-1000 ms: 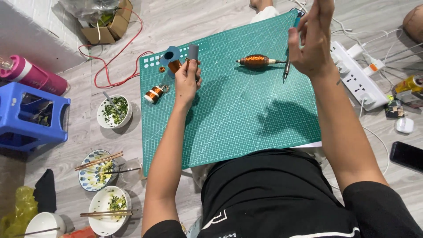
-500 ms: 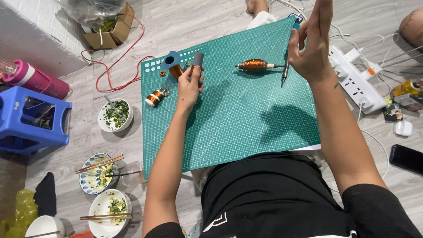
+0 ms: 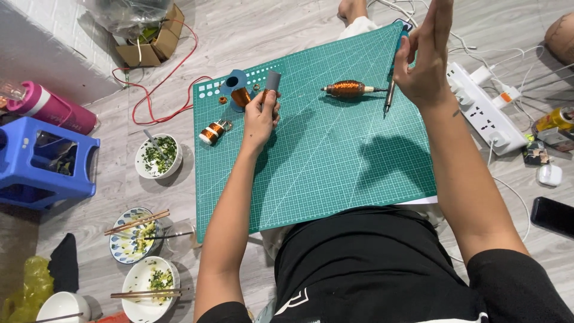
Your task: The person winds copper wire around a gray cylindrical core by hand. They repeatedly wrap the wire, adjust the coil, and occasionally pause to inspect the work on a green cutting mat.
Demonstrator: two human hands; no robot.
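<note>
We sit on the floor with a green cutting mat (image 3: 335,161) laid across our lap. Our left hand (image 3: 261,113) is out over the far left part of the mat, its fingers (image 3: 270,103) closed around a short grey tube (image 3: 272,84) that stands nearly upright out of the fist, its long axis pointing away from us. Just to the left of the tube, touching or nearly touching it, lies a blue spool of copper wire (image 3: 237,91). A smaller copper coil (image 3: 213,131) lies at the mat's left edge, nearer to us and apart from the hand.

Our right hand (image 3: 426,66) is raised over the far right part of the mat, palm turned inward, fingers (image 3: 439,27) stretched upward. It holds a slim pen-like tool (image 3: 391,90) against the thumb side; the tool hangs with its tip pointing down toward the mat, and how the fingers pinch it we cannot tell.

Between the two hands lies a copper-wound spindle (image 3: 347,88), its long axis running left to right, its thin shaft pointing right toward the tool tip. It is nearer the right hand than the left, and touched by neither.

Off the mat to the right sits a white power strip (image 3: 481,116); to the left, bowls with chopsticks (image 3: 140,224) and a blue plastic stool (image 3: 45,161).
</note>
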